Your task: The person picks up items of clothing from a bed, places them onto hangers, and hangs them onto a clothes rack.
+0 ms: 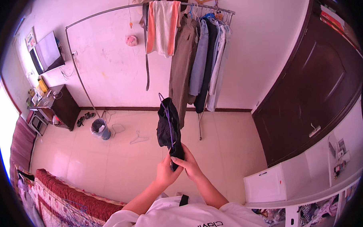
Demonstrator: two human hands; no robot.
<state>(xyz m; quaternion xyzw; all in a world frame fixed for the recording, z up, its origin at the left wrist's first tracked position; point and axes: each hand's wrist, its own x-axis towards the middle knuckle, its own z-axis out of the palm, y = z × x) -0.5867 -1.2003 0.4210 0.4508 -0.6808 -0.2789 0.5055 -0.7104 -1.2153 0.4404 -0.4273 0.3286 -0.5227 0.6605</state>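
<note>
Garment (163, 128): black, at the centre of the frame, with a purple hanger (170, 128).
Left hand (166, 170): we grip with it the garment's lower end.
Right hand (187, 163): closed on the same end.
Bin (105, 134): we see it left of centre.
Door (308, 85): right side.

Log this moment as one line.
left hand: holding black garment | right hand: holding black garment | purple hanger: against garment, hook at far end | clothes rack: ahead, jeans hung
</note>
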